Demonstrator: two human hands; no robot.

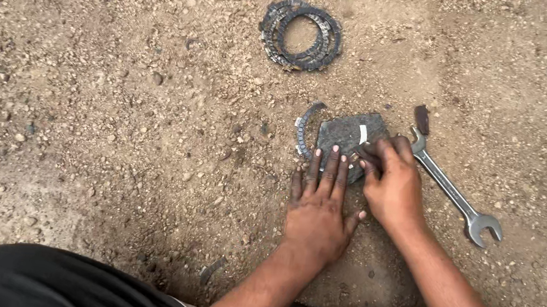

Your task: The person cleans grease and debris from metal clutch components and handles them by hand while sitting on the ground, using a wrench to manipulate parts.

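Two bare hands work over a flat dark stone (347,133) lying on gravelly dirt ground (107,122), a little right of the picture's centre. The left hand (317,202) is spread open and pressed flat, palm down, its fingertips resting on the near edge of the stone. The right hand (393,183) is curled, its fingers pinched around a small dark piece (366,158) held against the stone's right side; the piece is mostly hidden by the fingers, so its shape cannot be told. A small pale patch shows on top of the stone, just above the right hand's fingers.

Touching the stone's left edge lies a curved, toothed fragment of a ring (304,128). Just beside the right hand, a steel open-ended wrench (454,189) lies slanted on the ground, one jaw near the knuckles, the other pointing away to the lower right. A small brown block (421,119) sits just beyond the wrench's upper end.

Farther from the person, well apart from the stone, a stack of dark toothed rings (301,34) rests on the dirt. Along the bottom edge, the person's black trousers (36,284) are visible.
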